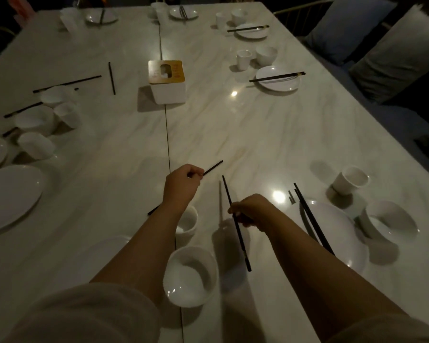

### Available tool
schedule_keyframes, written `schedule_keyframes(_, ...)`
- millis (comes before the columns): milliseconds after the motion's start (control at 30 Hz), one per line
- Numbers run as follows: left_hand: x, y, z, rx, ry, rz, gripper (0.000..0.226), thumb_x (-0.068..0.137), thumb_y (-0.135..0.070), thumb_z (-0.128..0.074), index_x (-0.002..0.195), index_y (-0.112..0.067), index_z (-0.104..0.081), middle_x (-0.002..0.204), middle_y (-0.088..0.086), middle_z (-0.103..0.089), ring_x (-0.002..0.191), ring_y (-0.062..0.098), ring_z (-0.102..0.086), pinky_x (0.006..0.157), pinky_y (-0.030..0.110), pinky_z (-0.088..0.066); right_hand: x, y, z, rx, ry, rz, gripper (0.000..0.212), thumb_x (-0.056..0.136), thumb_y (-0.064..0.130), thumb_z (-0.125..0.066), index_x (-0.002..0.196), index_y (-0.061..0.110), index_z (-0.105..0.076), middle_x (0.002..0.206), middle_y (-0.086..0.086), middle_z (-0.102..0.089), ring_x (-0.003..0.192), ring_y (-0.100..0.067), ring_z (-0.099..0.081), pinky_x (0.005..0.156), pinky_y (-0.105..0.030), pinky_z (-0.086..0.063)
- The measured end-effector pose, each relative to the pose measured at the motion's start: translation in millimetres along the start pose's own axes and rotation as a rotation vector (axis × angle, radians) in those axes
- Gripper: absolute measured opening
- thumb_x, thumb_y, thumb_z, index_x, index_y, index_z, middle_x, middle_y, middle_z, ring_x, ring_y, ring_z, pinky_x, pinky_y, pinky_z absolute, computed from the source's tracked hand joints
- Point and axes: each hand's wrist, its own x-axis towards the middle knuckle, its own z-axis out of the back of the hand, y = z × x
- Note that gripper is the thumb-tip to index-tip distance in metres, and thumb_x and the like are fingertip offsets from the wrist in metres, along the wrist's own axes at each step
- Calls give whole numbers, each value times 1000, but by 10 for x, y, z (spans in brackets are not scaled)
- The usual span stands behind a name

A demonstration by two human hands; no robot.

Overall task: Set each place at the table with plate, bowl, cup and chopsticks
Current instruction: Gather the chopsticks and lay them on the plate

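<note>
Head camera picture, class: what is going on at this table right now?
A person is setting a long table. The left hand grips one black chopstick, and the right hand grips another. A bowl sits between the forearms. To the right, a chopstick pair already lies across a plate.
</note>
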Motion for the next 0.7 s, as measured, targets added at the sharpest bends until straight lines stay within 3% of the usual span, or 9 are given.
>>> schedule_keyframes(67, -176, -2, 89, -29, 26, -21, 19, 91, -5, -53, 96, -16, -68, 94, 2, -70, 76, 9, -66, 65, 16, -49, -209, 15, -49, 151, -26, 10, 23, 83, 19, -71, 94, 0, -67, 75, -12, -61, 66, -20, -59, 76, -32, -57)
schedule_keyframes(133, -385, 27, 208, -64, 61, -37, 16, 90, -6, -57, 99, -13, -68, 90, 3, -69, 72, 10, -65, 62, 15, -52, -465, 76, -141, 314, -20, 73, 16, 84, 11, -68, 91, -3, -65, 67, -11, -54, 56, -17, -52, 58, -26, -51)
schedule_keyframes(333, -1023, 191, 763, -126, 238, 71, 16, 90, -15, -64, 102, -5, -64, 87, 14, -71, 67, 22, -70, 62, 28, -60, -1051, 266, -641, 444, -9, 212, 22, 84, 5, -67, 100, -11, -66, 67, -13, -57, 54, -17, -50, 51, -25, -44)
schedule_keyframes(500, -1471, 448, 1244, -136, 408, 141, 21, 86, -13, -68, 104, -3, -66, 89, 13, -73, 69, 16, -73, 58, 21, -56, -1378, 269, -1129, 415, 13, 306, 22, 84, 9, -68, 100, -6, -68, 84, -18, -66, 72, -22, -61, 69, -29, -54)
schedule_keyframes(600, -1625, 742, 1496, -158, 342, 167, 19, 86, -10, -68, 103, -1, -64, 90, 16, -72, 71, 20, -73, 59, 25, -58, -1502, 171, -1481, 363, 36, 375, 28, 88, 14, -65, 107, -6, -66, 90, -18, -68, 79, -25, -64, 81, -36, -55)
schedule_keyframes(700, -1745, 1102, 1690, -100, 187, 251, 20, 82, -9, -73, 96, 3, -64, 87, 20, -70, 71, 27, -72, 58, 30, -60, -1588, -17, -1840, -32, -42, 529, 27, 92, 21, -58, 110, 3, -67, 103, -13, -70, 88, -21, -64, 86, -30, -52)
